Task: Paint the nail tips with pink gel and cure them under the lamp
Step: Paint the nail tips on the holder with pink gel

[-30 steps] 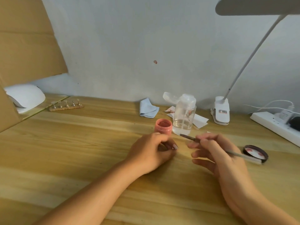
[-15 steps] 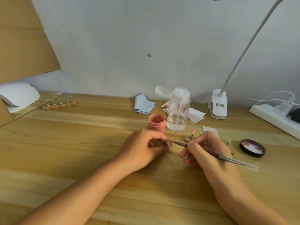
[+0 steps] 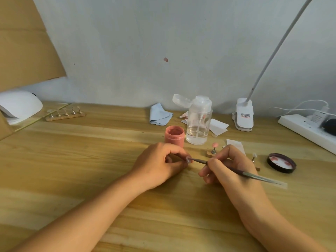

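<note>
My left hand [image 3: 160, 164] lies on the wooden table with its fingers curled and pinches something small; only a pale nail tip [image 3: 189, 160] shows at the fingertips. My right hand [image 3: 231, 168] grips a thin brush [image 3: 254, 174] like a pen, and its point reaches in between the left thumb and forefinger. The open pink gel jar [image 3: 174, 136] stands just behind my left hand. A wooden holder [image 3: 209, 153], partly hidden by my right hand, carries a pink-painted tip [image 3: 215, 144] and a pale tip [image 3: 254, 155]. The white curing lamp [image 3: 20, 106] sits far left.
The jar's black lid [image 3: 281, 163] lies to the right. A clear pump bottle [image 3: 199, 122], a blue cloth [image 3: 160, 115] and paper scraps sit behind the jar. A second holder strip [image 3: 65, 114] lies by the lamp. A clip desk lamp [image 3: 243, 115] and power strip [image 3: 307, 131] stand at the back right.
My right hand has brought the brush leftward and down, from just clear of my left hand to its fingertips. My left hand stays in place.
</note>
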